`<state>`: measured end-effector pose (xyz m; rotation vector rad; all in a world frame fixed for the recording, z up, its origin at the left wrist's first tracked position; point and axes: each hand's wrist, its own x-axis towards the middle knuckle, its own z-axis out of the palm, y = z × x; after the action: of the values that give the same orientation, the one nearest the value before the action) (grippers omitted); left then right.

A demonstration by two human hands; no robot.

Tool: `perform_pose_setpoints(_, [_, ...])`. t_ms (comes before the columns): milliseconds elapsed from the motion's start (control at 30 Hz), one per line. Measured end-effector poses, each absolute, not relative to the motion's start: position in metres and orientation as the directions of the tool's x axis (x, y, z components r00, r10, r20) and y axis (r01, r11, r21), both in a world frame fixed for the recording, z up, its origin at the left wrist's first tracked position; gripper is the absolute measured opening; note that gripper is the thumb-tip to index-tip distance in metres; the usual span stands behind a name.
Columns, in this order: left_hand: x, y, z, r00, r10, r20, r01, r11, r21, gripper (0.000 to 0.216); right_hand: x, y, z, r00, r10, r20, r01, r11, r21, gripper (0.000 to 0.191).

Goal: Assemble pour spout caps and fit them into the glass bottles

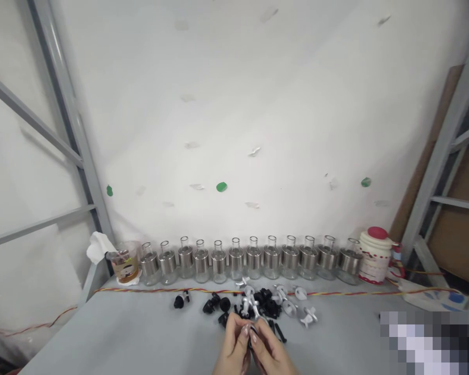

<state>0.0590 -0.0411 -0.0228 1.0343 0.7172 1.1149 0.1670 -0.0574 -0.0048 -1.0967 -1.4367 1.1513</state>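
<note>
My left hand [234, 346] and my right hand [271, 350] meet at the front middle of the table, thumbs and fingertips pressed together. Pinched between them is a small black part [250, 339], mostly covered by the fingers, so its exact kind is unclear. Just beyond my fingers lies a loose pile of black plastic pieces [264, 301] mixed with white plastic pieces [289, 307]. Black stopper-like pieces [208, 306] lie to the left of the pile, and thin black stems [280, 333] lie close to my right hand.
Several glass bottles with metal bands [235, 258] stand in a row along the wall. A cup of amber liquid [125, 266] is at the left end, a cream jar with a red lid [375, 255] at the right. A twisted red-yellow wire [156, 290] crosses the grey table [113, 333].
</note>
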Motion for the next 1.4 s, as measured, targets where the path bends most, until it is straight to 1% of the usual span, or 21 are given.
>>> perform_pose_setpoints(167, [0.063,-0.039,-0.015,0.308,0.951,0.012,-0.382,0.112,0.917,0.041,0.17,-0.055,-0.003,-0.138,0.984,0.11,0.116,0.126,-0.985,0.047])
perform_pose_setpoints(233, [0.062,-0.037,-0.009,0.293,0.955,-0.041,-0.432,0.17,0.886,0.042,0.173,-0.052,0.001,-0.174,0.981,0.09,0.088,0.107,-0.99,0.048])
perform_pose_setpoints(300, [0.059,-0.034,-0.002,0.289,0.948,-0.13,-0.507,0.267,0.82,0.044,0.18,-0.046,0.005,-0.208,0.974,0.085,0.023,0.092,-0.995,0.051])
perform_pose_setpoints(367, [0.054,-0.032,0.004,0.293,0.935,-0.199,-0.559,0.336,0.758,0.045,0.188,-0.039,0.006,-0.175,0.979,0.103,-0.029,0.099,-0.995,0.05])
perform_pose_setpoints(467, [0.049,-0.031,0.006,0.27,0.933,-0.237,-0.596,0.356,0.72,0.039,0.201,-0.028,0.005,-0.064,0.99,0.127,-0.029,0.126,-0.992,0.046])
perform_pose_setpoints(567, [0.049,-0.031,0.002,0.263,0.931,-0.255,-0.611,0.365,0.702,0.029,0.21,-0.021,-0.001,-0.037,0.991,0.131,0.047,0.133,-0.99,0.039])
perform_pose_setpoints(633, [0.049,-0.03,-0.002,0.254,0.931,-0.262,-0.621,0.364,0.694,0.028,0.213,-0.02,-0.005,-0.041,0.989,0.139,0.152,0.144,-0.978,0.035])
perform_pose_setpoints(733, [0.049,-0.027,-0.007,0.268,0.914,-0.304,-0.615,0.405,0.677,0.034,0.213,-0.023,-0.009,-0.044,0.984,0.172,0.331,0.177,-0.927,0.027])
perform_pose_setpoints(833, [0.048,-0.025,-0.007,0.347,0.871,-0.348,-0.579,0.491,0.651,0.048,0.21,-0.028,-0.007,-0.069,0.974,0.215,0.409,0.224,-0.885,0.023])
perform_pose_setpoints(900, [0.048,-0.025,-0.005,0.341,0.887,-0.311,-0.567,0.458,0.684,0.05,0.207,-0.031,-0.004,-0.097,0.971,0.217,0.4,0.238,-0.885,0.025])
perform_pose_setpoints(1000, [0.049,-0.029,0.001,0.3,0.928,-0.222,-0.55,0.358,0.754,0.044,0.204,-0.033,-0.002,-0.117,0.97,0.211,0.372,0.24,-0.897,0.031])
perform_pose_setpoints(1100, [0.048,-0.033,0.006,0.324,0.933,-0.157,-0.549,0.321,0.772,0.04,0.205,-0.032,-0.002,-0.105,0.971,0.214,0.373,0.238,-0.897,0.034])
perform_pose_setpoints(1167, [0.047,-0.034,0.009,0.332,0.935,-0.124,-0.549,0.298,0.781,0.04,0.206,-0.031,-0.003,-0.099,0.97,0.223,0.407,0.244,-0.88,0.031])
perform_pose_setpoints(1300, [0.044,-0.032,0.008,0.294,0.945,-0.142,-0.516,0.281,0.809,0.049,0.209,-0.03,-0.007,-0.12,0.946,0.3,0.546,0.315,-0.776,0.011])
perform_pose_setpoints(1333, [0.044,-0.03,0.006,0.273,0.951,-0.143,-0.51,0.269,0.817,0.051,0.21,-0.031,-0.008,-0.126,0.94,0.317,0.586,0.328,-0.741,0.009])
perform_pose_setpoints(1400, [0.044,-0.029,0.002,0.233,0.963,-0.136,-0.498,0.238,0.834,0.053,0.209,-0.033,-0.008,-0.139,0.935,0.327,0.662,0.333,-0.672,0.011])
